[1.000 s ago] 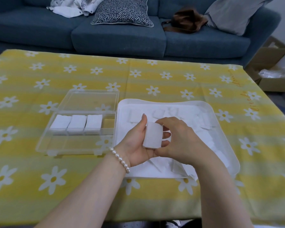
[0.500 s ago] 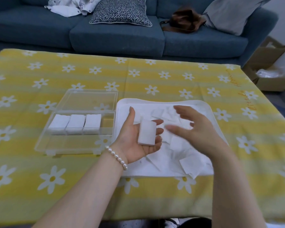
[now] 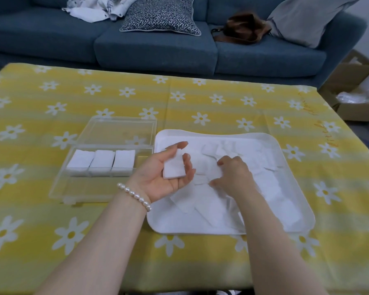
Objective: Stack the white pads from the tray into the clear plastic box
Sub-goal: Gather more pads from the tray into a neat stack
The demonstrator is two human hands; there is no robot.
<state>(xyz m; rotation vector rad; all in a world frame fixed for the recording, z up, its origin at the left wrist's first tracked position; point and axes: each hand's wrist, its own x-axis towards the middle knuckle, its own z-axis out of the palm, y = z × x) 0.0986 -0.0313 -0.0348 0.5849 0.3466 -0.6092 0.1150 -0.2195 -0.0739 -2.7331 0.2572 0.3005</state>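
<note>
My left hand point(image 3: 158, 185) lies palm up over the tray's left edge. Its thumb and fingers curl round a small stack of white pads point(image 3: 174, 169). To the right, my right hand point(image 3: 234, 175) is down among the loose white pads point(image 3: 271, 188) in the white tray point(image 3: 285, 155). Its fingertips and thumb pinch one pad there. Left of the tray, the clear plastic box point(image 3: 90, 188) holds three stacks of pads point(image 3: 102, 161) side by side along its far side. A gap shows to the right of them.
The box's open clear lid point(image 3: 124, 129) lies flat behind it. Everything sits on a yellow daisy tablecloth point(image 3: 51, 220). Beyond the table is a blue sofa point(image 3: 153, 50) with cushions and a brown bag. A cardboard box point(image 3: 358, 103) stands on the floor at far right.
My right hand let go of the stack in my left hand, swung right, then came down onto the loose pads in the tray. The left hand kept the stack.
</note>
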